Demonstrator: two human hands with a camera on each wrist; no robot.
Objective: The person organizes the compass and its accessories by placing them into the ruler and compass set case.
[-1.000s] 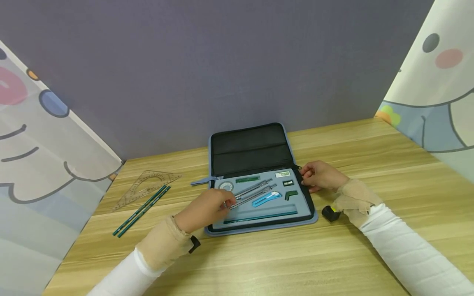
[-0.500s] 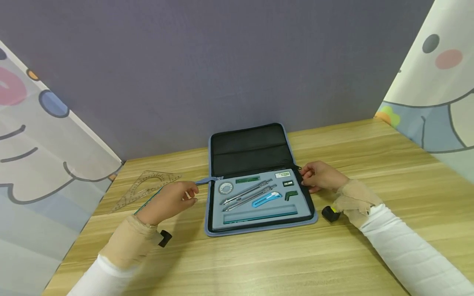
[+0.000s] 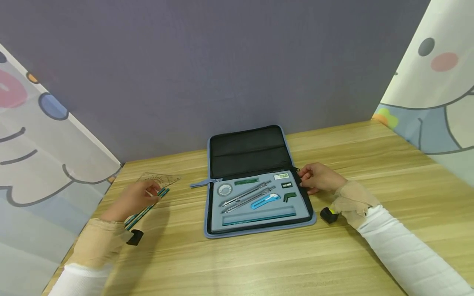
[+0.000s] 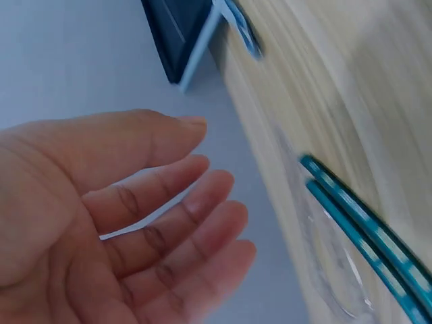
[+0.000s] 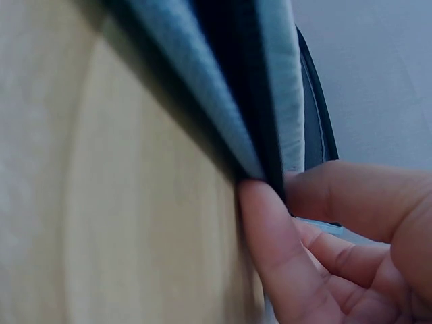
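Observation:
My left hand (image 3: pixel 136 198) hovers over two dark green pencils (image 3: pixel 148 209) on the left of the table. In the left wrist view its fingers (image 4: pixel 196 202) are loosely bent and hold nothing, with the pencils (image 4: pixel 368 226) beyond them. A clear set square (image 3: pixel 168 178) lies just behind, partly hidden by the hand. At the middle, a blue zip case (image 3: pixel 260 234) lies unfolded, its black lid (image 3: pixel 248 150) leaning back. My right hand (image 3: pixel 320 177) pinches the case's right edge (image 5: pixel 266 135) between thumb and finger.
The case's grey foam tray (image 3: pixel 218 218) holds a blue utility knife (image 3: pixel 266 201), two metal compasses (image 3: pixel 246 195), a sharpener (image 3: pixel 286 185), an eraser (image 3: pixel 281 176), a round white dial-like piece (image 3: pixel 224 190) and a teal ruler (image 3: pixel 259 218). A purple-grey partition (image 3: pixel 237 74) stands behind the table.
My left hand has left the compasses in the tray and travelled left to above the pencils and set square. The right hand stays at the case's edge.

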